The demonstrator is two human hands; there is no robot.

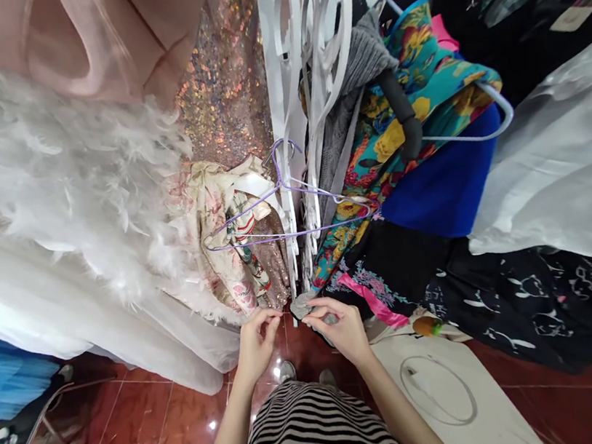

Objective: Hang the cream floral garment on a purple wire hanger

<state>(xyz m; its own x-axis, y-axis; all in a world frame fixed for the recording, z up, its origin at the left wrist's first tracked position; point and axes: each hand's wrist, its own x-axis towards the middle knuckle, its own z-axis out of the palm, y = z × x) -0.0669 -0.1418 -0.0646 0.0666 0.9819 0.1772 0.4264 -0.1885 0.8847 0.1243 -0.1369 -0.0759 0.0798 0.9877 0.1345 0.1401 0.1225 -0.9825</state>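
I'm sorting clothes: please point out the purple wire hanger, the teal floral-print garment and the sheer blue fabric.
Purple wire hanger point(280, 183), head view: the neck below its hook.
Teal floral-print garment point(387, 140), head view: a yellow flower.
Sheer blue fabric point(11, 372), head view: its pleated middle.

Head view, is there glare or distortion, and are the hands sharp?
Head view: small glints on the red floor tiles; head view: sparkle on the sequined fabric; head view: apparent wide-angle stretching toward the edges, as on the white garment at right; head view: left hand and right hand fairly clear, no heavy blur.
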